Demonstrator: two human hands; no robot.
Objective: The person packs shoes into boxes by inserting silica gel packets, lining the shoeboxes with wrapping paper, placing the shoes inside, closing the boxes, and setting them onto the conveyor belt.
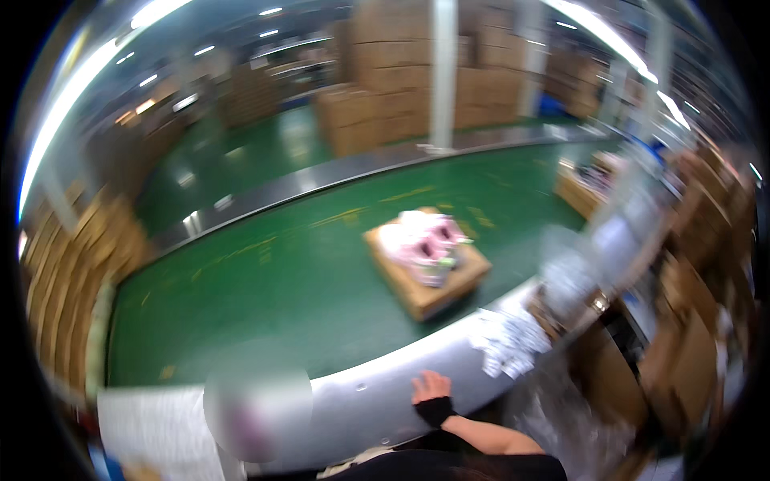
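Note:
My right hand (433, 388), with a black band at the wrist, reaches in from the lower right. Its fingers are slightly spread over the grey metal edge (353, 406) of the green conveyor belt (265, 321), and I see nothing held in it. Beyond it, a pair of pink and white shoes (425, 244) rests on a closed cardboard box (433, 303) on the belt. A heap of small white packets (509, 341) lies on the metal edge, right of the hand. My left hand does not show. Motion blurs the picture.
A blurred pale round patch (257, 409) hides part of the near-left edge, by a white sheet (156, 433). Flattened cardboard (76, 297) stacks up at left. Open cartons (605, 369) and clear plastic (553, 409) crowd the right. Another box (579, 194) with items sits farther along the belt.

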